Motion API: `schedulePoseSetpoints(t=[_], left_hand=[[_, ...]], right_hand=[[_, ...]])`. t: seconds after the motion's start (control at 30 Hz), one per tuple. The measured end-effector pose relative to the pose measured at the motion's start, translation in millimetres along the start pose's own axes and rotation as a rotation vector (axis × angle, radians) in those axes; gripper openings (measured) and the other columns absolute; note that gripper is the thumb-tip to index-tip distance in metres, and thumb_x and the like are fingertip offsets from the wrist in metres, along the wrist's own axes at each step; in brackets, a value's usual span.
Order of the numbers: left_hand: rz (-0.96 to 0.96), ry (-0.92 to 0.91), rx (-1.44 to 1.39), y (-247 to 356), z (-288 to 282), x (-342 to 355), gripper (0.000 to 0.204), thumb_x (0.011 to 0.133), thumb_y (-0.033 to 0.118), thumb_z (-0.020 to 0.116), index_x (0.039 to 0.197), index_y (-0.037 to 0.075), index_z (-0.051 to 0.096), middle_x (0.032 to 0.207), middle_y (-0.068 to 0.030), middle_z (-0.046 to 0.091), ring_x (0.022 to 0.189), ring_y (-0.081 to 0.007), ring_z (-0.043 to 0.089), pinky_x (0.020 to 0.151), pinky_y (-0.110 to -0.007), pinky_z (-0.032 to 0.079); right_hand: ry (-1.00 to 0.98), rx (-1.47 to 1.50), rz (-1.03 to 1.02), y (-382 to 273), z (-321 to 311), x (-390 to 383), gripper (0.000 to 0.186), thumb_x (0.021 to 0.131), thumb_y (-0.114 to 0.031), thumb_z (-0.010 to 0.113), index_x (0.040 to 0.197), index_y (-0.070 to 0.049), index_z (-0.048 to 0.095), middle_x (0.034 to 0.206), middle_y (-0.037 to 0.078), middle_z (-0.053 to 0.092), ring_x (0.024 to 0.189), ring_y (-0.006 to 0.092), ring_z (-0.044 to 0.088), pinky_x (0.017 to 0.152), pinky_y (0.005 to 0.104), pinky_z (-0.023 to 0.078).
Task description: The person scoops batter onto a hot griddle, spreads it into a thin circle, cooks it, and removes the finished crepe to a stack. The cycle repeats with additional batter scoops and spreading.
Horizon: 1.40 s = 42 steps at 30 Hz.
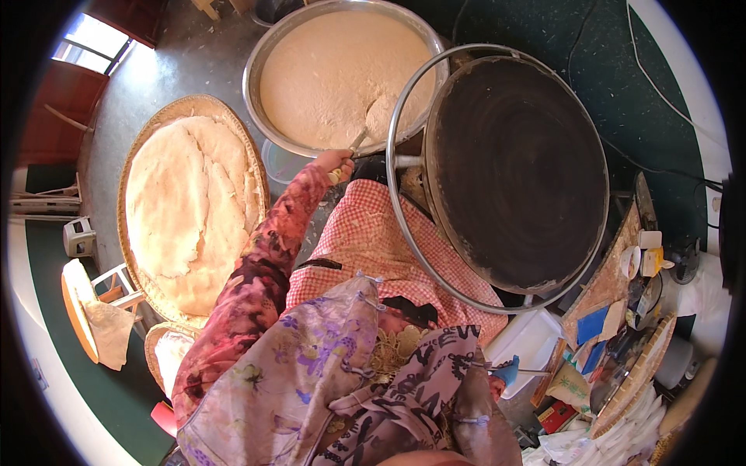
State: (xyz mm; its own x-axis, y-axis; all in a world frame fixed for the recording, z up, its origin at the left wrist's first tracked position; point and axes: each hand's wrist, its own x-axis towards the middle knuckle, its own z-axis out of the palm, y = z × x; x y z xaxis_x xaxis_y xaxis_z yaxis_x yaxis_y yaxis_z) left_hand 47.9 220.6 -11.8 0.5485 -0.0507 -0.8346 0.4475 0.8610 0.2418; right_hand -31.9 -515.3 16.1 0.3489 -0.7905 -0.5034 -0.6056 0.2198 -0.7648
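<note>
— Look, upper middle: her left hand (336, 163) is clamped on the ladle (371, 124), its scoop sunk in the batter bowl (260, 58).
— And the right hand (497, 386)?
— Low right, mostly hidden; can't tell. The griddle (517, 171) sits beside the bowl, within reach.

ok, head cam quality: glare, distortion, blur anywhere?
Head view: strong fisheye, so the ring around the dark griddle bows and the corners are black. The window at top left is blown out, and sun lights the batter bowl. The left hand on the ladle looks sharp.
</note>
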Motion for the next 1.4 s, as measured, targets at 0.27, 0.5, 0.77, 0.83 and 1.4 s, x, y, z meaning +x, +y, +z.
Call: schedulePoseSetpoints(t=[0.27, 0.5, 0.77, 0.83, 1.4], left_hand=[[-0.166, -0.55, -0.611, -12, -32, -25, 0.035, 0.094, 0.023, 0.039, 0.121, 0.0, 0.042, 0.066, 0.001, 0.041, 0.045, -0.0063, 0.034, 0.039, -0.021, 0.03], [-0.126, -0.647, -0.557, -6, -35, -24, 0.034, 0.095, 0.023, 0.037, 0.12, 0.001, 0.043, 0.066, 0.001, 0.041, 0.045, -0.0067, 0.035, 0.04, -0.022, 0.03], [-0.048, -0.667, -0.515, 11, -30, -57, 0.038, 0.095, 0.021, 0.035, 0.128, 0.001, 0.036, 0.067, -0.0005, 0.04, 0.046, -0.0081, 0.036, 0.04, -0.022, 0.031], [-0.019, -0.674, -0.485, 18, -27, -71, 0.04, 0.096, 0.021, 0.034, 0.13, 0.001, 0.034, 0.067, -0.0003, 0.039, 0.046, -0.008, 0.036, 0.041, -0.023, 0.032], [0.218, -0.402, 0.042, 30, 107, -200, 0.038, 0.096, 0.026, 0.035, 0.128, 0.008, 0.035, 0.065, 0.001, 0.042, 0.043, -0.0064, 0.036, 0.035, -0.02, 0.031]], right_hand=[[0.016, 0.03, 0.013, -7, -21, 2, 0.037, 0.073, -0.033, 0.067, 0.058, -0.014, 0.039, 0.05, -0.002, 0.035, 0.042, 0.0103, 0.031, 0.04, 0.0255, 0.027], [-0.106, -0.057, 0.032, -16, -23, -24, 0.033, 0.075, -0.03, 0.066, 0.06, -0.012, 0.044, 0.051, -0.002, 0.038, 0.042, 0.0098, 0.034, 0.04, 0.0234, 0.028], [-0.157, 0.216, -0.37, -52, 55, -70, 0.031, 0.083, -0.011, 0.057, 0.112, 0.0, 0.058, 0.1, 0.008, 0.056, 0.082, 0.0146, 0.054, 0.069, 0.0254, 0.046], [-0.25, 0.187, -0.435, -63, 78, -75, 0.032, 0.085, -0.008, 0.055, 0.116, 0.001, 0.055, 0.11, 0.009, 0.056, 0.091, 0.0165, 0.054, 0.076, 0.0267, 0.046], [-0.49, 0.076, -0.535, -80, 158, -18, 0.025, 0.085, -0.008, 0.055, 0.107, 0.002, 0.061, 0.102, 0.007, 0.062, 0.085, 0.0138, 0.055, 0.075, 0.0256, 0.045]])
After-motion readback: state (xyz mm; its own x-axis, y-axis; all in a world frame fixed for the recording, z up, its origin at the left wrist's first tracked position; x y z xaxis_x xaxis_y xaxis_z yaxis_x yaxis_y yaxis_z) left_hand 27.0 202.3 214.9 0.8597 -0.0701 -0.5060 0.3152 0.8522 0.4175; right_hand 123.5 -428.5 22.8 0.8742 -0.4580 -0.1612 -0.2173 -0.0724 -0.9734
